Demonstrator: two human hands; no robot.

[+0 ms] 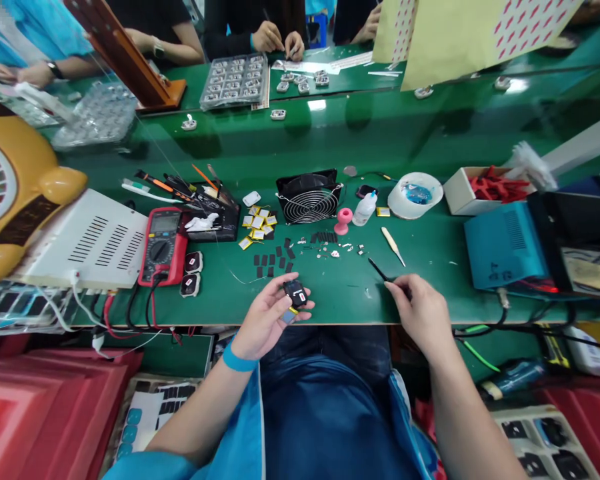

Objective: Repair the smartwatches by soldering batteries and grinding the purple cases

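Observation:
My left hand [267,320] is closed on a small black electronic device [296,293] with a white and red label. A flat silver piece with a yellow edge [290,315], like a pouch battery, hangs just below it in the same fingers. Dark thin tweezers [379,270] are pinched in my right hand [423,310], their tip pointing up and left over the bench. Ahead of my left hand lie several black rectangular pads [265,260] and a pile of yellow-edged batteries [257,225]. Tiny parts [335,253] are scattered between the hands.
A red multimeter [163,243], a tool holder [215,213] and a black fan [310,197] line the bench. Further right are a pink holder [344,220], a bottle [365,208], a white-handled tool [393,245], a white tub [415,193] and a blue box [503,245]. Co-workers sit opposite.

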